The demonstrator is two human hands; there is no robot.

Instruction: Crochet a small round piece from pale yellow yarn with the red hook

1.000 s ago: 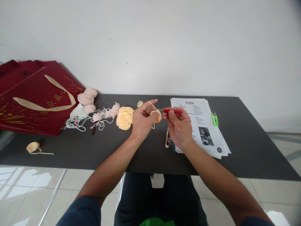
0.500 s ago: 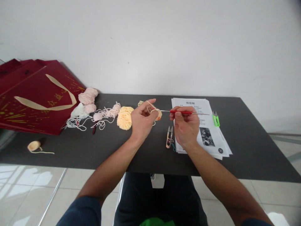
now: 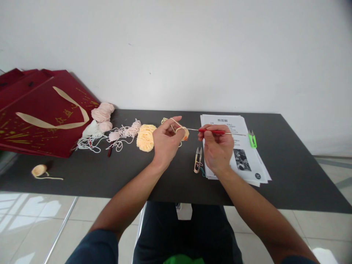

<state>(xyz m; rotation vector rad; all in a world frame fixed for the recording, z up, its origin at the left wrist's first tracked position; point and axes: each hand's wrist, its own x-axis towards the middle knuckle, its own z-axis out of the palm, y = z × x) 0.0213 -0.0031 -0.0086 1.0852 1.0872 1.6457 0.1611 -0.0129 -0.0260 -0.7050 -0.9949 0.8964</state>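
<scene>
My left hand (image 3: 168, 143) pinches a small cream crochet piece (image 3: 186, 133) with an orange spot at its lower edge. Pale yarn runs over the raised index finger of that hand. A crochet hook (image 3: 211, 131) with a red grip lies in my right hand (image 3: 218, 148), held like a pen. Its thin metal tip reaches left to the crochet piece; whether it passes through a stitch is too small to tell. Just left of my left hand sits a ball of yellow yarn (image 3: 145, 138). Thread snips (image 3: 197, 160) lie below and left of my right hand.
Printed sheets (image 3: 242, 159) lie under my right hand, with green snips (image 3: 252, 139) at their right edge. Pink yarn (image 3: 103, 112), white yarn (image 3: 92, 130) and loose strands lie by a dark red gift bag (image 3: 41, 121). A small cream crocheted cup (image 3: 39, 169) rests at the table's left.
Hardly anything differs. Both hands keep their hold, and the hook with my right hand shows at most a very slight shift.
</scene>
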